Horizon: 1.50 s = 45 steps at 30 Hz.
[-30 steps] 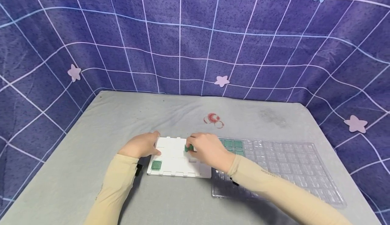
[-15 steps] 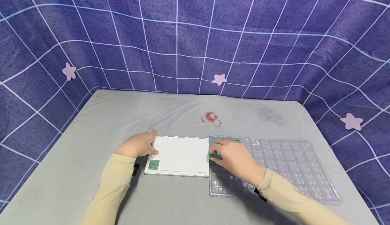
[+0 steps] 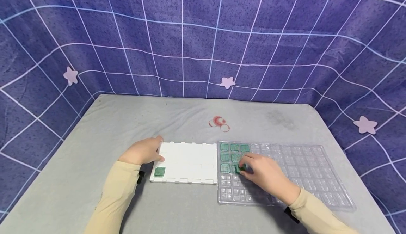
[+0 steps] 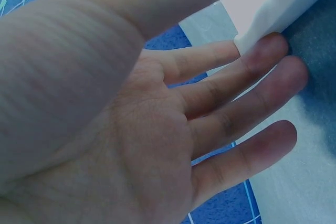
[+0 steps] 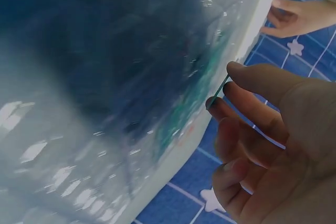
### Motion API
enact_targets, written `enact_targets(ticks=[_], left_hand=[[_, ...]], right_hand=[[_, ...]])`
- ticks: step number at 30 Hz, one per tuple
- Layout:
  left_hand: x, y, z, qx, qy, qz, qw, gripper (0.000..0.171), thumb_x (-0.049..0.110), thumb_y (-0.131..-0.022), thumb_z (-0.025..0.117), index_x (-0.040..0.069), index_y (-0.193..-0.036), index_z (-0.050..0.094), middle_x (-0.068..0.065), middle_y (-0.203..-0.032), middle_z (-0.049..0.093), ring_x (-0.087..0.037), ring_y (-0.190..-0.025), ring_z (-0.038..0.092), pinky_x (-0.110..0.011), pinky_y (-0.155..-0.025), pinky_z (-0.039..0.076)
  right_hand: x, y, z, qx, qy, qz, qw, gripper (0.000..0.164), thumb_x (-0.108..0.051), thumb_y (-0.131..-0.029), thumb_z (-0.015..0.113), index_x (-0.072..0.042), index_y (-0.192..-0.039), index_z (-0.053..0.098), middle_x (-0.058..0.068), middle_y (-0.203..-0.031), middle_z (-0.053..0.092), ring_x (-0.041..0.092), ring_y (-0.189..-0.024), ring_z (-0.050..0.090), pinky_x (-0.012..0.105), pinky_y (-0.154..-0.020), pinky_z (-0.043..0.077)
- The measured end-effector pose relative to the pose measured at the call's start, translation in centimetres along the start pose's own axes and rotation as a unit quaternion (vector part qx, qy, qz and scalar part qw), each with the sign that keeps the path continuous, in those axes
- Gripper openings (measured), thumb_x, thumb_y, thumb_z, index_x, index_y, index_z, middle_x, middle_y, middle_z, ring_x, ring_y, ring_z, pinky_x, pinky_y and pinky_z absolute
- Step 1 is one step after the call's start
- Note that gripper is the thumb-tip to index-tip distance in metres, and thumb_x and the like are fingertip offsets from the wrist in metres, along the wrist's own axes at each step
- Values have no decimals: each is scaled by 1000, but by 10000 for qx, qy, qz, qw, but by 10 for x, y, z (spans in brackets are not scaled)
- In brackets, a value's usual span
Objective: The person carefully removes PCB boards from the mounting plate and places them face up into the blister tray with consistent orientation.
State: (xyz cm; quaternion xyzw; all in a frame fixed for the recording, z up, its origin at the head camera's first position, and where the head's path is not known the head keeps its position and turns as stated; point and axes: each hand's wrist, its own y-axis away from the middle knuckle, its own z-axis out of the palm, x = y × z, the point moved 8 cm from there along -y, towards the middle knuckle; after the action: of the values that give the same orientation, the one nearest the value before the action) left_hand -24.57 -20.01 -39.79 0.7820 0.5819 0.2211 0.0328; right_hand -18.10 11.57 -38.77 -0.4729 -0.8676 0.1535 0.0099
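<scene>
A white slotted panel (image 3: 187,163) lies flat, with one green perforated circuit board (image 3: 159,172) at its near left corner. My left hand (image 3: 142,151) rests at the panel's left end, its thumb over the edge and fingertips by the far corner; in the left wrist view the fingers (image 4: 226,87) are fairly straight. My right hand (image 3: 264,172) pinches another small green circuit board (image 5: 219,90) by its edges between thumb and fingertips, close over the clear plastic tray (image 3: 295,170). Several green boards (image 3: 224,157) sit in the tray's left compartments.
The clear tray stands right beside the panel's right edge, and its other compartments run to the right. Grey cloth covers the table (image 3: 127,121), with a red ring stain (image 3: 219,121) behind the panel. A blue grid-patterned curtain (image 3: 200,40) closes off the back and sides.
My right hand has moved right, from the panel to the clear tray, carrying the pinched circuit board off the panel. The left hand has stayed at the panel's left end.
</scene>
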Motion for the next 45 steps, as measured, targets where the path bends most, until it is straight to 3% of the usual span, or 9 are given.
enact_targets(ticks=[9,14,31,38,45], left_hand=[[1,0,-1,60,-63,37,10000,50,22,-83,82,-2,-117,56,-8,-89,65,-23,-82,58,-48,-83,52],[2,1,-1,179,-47,119,9998,45,21,-81,83,0,-110,56,-8,-87,65,-22,-79,57,-47,-80,52],[4,4,-2,168,-11,113,9998,43,21,-81,83,2,-108,56,-4,-81,60,-21,-76,53,-42,-76,50],[3,3,-1,154,-21,101,9998,42,21,-82,83,2,-107,55,-4,-81,59,-21,-77,53,-42,-76,49],[3,3,-1,164,30,84,9998,41,20,-81,83,3,-106,55,-4,-80,60,-21,-77,53,-40,-75,48]], right_hand=[[17,17,-1,-25,65,303,9995,24,-19,-73,89,-25,-89,72,-11,-94,71,7,-71,65,25,-54,49],[22,20,3,-122,59,399,9991,21,-22,-74,88,-26,-90,73,-12,-94,74,10,-75,69,29,-58,53],[22,21,3,88,221,368,9990,17,-24,-76,88,-27,-90,79,-13,-94,75,10,-80,73,30,-62,56],[21,22,2,390,267,262,9985,14,-19,-77,87,-27,-85,78,-16,-87,73,7,-76,71,26,-61,55],[23,22,4,383,281,454,9978,15,-19,-77,86,-28,-85,78,-17,-88,73,7,-76,72,27,-58,55]])
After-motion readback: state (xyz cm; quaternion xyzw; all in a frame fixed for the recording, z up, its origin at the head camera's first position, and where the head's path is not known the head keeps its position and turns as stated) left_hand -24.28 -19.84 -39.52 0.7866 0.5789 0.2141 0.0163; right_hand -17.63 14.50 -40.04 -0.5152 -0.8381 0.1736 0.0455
